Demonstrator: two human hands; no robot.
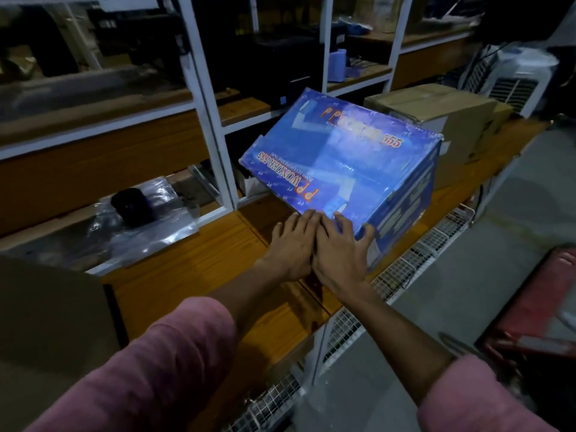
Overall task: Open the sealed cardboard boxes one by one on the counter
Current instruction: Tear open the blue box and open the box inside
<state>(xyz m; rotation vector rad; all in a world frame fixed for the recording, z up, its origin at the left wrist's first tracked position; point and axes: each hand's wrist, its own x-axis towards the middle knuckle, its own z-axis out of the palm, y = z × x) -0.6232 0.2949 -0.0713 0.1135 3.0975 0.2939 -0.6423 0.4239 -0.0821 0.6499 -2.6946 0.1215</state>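
A blue printed cardboard box (pixel 339 160) stands tilted on the wooden counter (pixel 193 275), its taped top face turned toward me. Both hands meet at the box's near lower edge. My left hand (pixel 293 244) lies with fingers stretched onto the top face beside the tape strip. My right hand (pixel 339 247) overlaps it, fingers on the top face and thumb hooked round the box's near corner. The box flaps are closed, with clear tape running down the middle.
Brown cardboard boxes (pixel 436 110) stand behind the blue one on the counter. A crumpled plastic bag with a dark object (pixel 137 213) lies to the left. A large brown box (pixel 46 322) is at near left. White-framed shelving rises behind; wire mesh lines the counter's right edge.
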